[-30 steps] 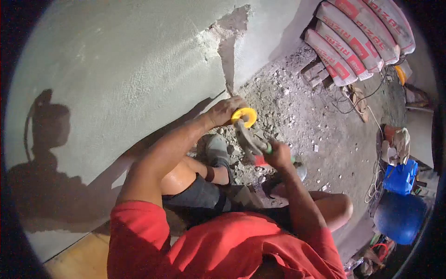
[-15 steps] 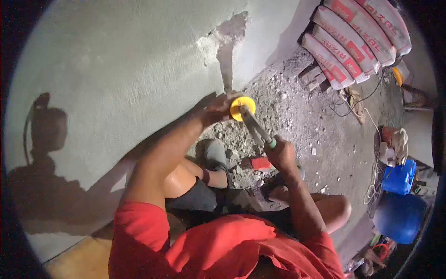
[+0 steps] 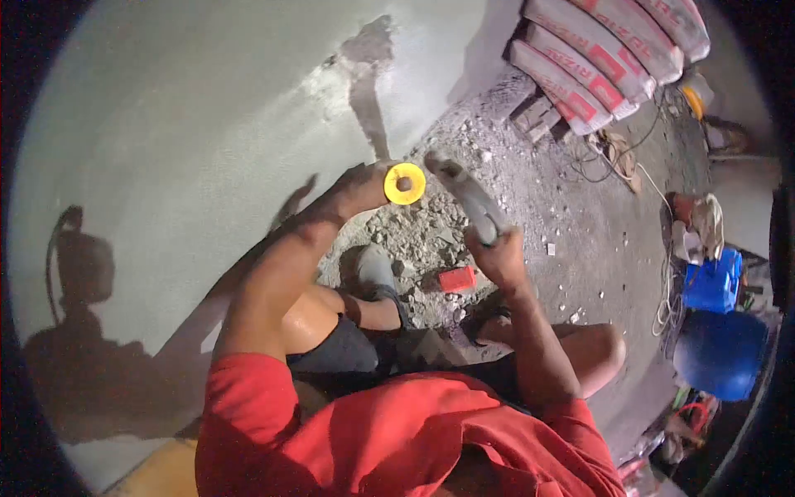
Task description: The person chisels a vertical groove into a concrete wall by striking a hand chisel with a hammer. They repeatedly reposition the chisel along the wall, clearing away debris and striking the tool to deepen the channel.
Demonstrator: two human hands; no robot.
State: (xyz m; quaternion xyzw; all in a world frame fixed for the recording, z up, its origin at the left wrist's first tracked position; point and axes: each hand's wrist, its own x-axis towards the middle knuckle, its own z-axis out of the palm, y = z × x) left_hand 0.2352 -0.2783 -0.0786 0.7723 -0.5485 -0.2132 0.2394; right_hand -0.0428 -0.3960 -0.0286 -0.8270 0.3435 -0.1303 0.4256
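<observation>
My left hand (image 3: 370,187) is closed around a chisel (image 3: 404,184) with a round yellow hand guard. The chisel's struck end points up at me, and its tip is hidden behind the guard and hand. It is held against the foot of the wall (image 3: 207,149), under a chipped-out groove (image 3: 366,99). My right hand (image 3: 498,258) grips a hammer (image 3: 474,205) by its handle. The hammer head is to the right of the chisel, apart from it. A red block-like object (image 3: 456,279) lies on the rubble between my feet.
Broken rubble (image 3: 422,228) covers the floor along the wall. Stacked cement bags (image 3: 580,62) stand at the upper right. Cables (image 3: 662,290) run along the floor at right, near a blue container (image 3: 712,282) and a large blue rounded object (image 3: 719,354).
The hammer head has come away from the chisel's end and now sits to its right. My left hand still holds the chisel at the wall. The view has shifted slightly.
</observation>
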